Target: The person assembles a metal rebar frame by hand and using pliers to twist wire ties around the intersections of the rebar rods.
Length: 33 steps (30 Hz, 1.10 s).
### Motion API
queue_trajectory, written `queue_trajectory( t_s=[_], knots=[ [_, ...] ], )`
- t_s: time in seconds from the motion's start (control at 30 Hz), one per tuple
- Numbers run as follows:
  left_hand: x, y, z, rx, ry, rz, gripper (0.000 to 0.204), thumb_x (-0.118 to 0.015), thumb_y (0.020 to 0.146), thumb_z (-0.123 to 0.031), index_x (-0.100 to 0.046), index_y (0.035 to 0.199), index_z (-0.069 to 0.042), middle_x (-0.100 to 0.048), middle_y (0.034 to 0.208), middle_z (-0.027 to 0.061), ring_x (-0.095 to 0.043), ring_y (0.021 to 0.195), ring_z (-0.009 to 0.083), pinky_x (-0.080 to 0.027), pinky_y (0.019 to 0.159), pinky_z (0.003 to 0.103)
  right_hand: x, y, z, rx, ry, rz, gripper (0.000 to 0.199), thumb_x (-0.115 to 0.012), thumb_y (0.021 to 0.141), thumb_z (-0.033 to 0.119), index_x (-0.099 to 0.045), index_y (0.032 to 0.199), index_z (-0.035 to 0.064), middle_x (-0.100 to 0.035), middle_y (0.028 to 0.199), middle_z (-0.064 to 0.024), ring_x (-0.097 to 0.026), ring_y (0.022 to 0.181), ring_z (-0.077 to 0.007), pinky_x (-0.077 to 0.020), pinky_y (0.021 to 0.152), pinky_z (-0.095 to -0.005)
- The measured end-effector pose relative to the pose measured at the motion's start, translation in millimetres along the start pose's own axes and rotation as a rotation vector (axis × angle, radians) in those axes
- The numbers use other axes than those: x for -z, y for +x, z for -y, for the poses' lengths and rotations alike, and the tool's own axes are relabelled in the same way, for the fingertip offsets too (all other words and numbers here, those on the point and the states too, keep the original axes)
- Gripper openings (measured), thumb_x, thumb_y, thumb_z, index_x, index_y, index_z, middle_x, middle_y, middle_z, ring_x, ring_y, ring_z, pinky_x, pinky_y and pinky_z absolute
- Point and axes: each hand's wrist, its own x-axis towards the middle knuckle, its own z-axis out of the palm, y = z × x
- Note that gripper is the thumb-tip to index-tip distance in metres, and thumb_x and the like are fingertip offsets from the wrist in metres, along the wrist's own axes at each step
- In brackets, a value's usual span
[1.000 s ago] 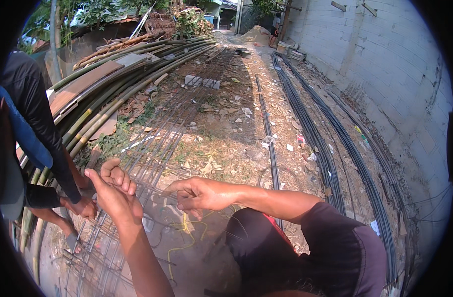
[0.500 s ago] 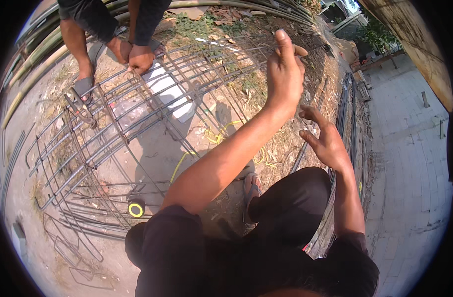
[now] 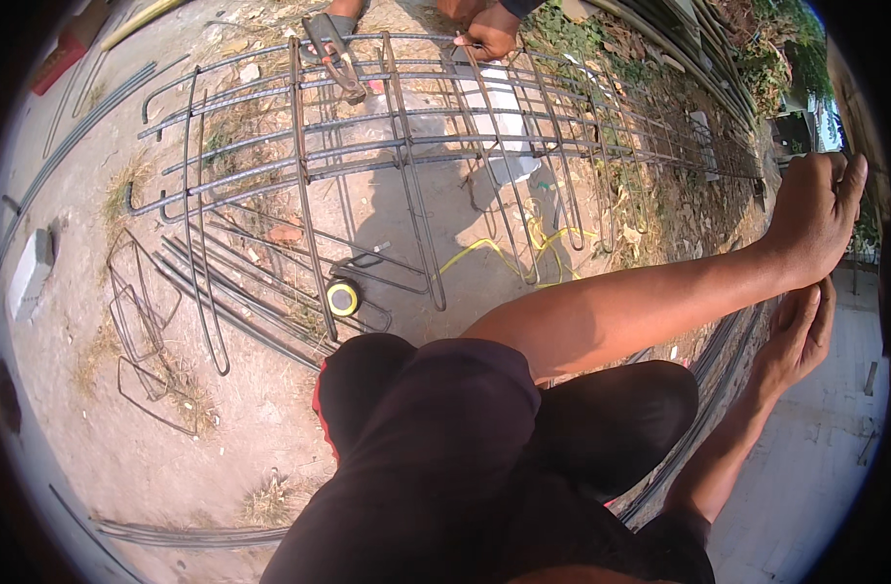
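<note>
My left hand is raised at the far right, arm stretched across my knees, thumb up and the other fingers partly hidden. Close below it is my right hand, its fingers stretched upward. I see nothing held in either hand. A rebar cage of long ribbed bars and bent stirrups lies ahead of me, left of both hands. At its far side, another person's hand grips a bar. Pincers rest on the cage's upper bars.
A yellow-and-black tape measure sits by my knee, near loose rods. Yellow cord and a white slab lie under the cage. Loose stirrups and a pale block are at left. A pale wall borders the right.
My view has turned right, so the cage sits further left along its length. Both hands have moved right and closer together; the other person's hand stays on the cage.
</note>
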Motion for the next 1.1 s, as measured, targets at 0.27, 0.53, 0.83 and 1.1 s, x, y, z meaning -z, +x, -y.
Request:
queue_trajectory(
  t_s=[0.27,0.53,0.83,1.1],
  knots=[
    [27.6,-8.1,15.2,-0.474,0.542,0.152,0.042,-0.074,0.088,-0.033,-0.064,0.065,0.000,-0.057,0.059,0.0138,-0.061,0.054,0.0312,-0.048,0.050,0.043,-16.0,23.4,-62.1,-0.152,0.256,0.157,0.017,-0.054,0.105,0.018,-0.060,0.101,0.0026,-0.053,0.070,0.0031,-0.044,0.058,-0.0038,-0.0333,0.051,-0.0225],
    [60.0,7.5,28.5,-0.461,0.897,0.177,0.027,-0.069,0.083,-0.018,-0.067,0.068,0.005,-0.063,0.058,0.0153,-0.068,0.057,0.0310,-0.054,0.055,0.040,-56.7,15.4,-90.1,-0.276,0.464,0.335,0.019,-0.052,0.106,0.018,-0.064,0.105,0.0025,-0.054,0.072,0.0029,-0.043,0.059,-0.0034,-0.0328,0.052,-0.0215],
    [107.5,27.2,-3.7,0.447,1.055,0.518,0.030,-0.063,0.100,-0.029,-0.077,0.096,-0.003,-0.072,0.079,0.0058,-0.066,0.065,0.0110,-0.052,0.057,0.026,-67.7,26.8,-105.7,-0.492,0.671,0.393,0.026,-0.059,0.104,0.021,-0.069,0.116,0.0003,-0.047,0.063,0.0058,-0.039,0.054,-0.0008,-0.0292,0.048,-0.0188],
    [198.3,-8.6,-120.5,0.702,1.493,0.279,0.040,-0.061,0.101,-0.042,-0.076,0.102,-0.005,-0.072,0.083,0.0038,-0.065,0.072,0.0108,-0.051,0.061,0.025,-40.0,17.3,-106.4,-0.408,0.747,0.549,0.032,-0.059,0.100,0.019,-0.071,0.120,-0.0035,-0.049,0.058,0.0032,-0.043,0.050,-0.0037,-0.0363,0.048,-0.0193]
  ],
)
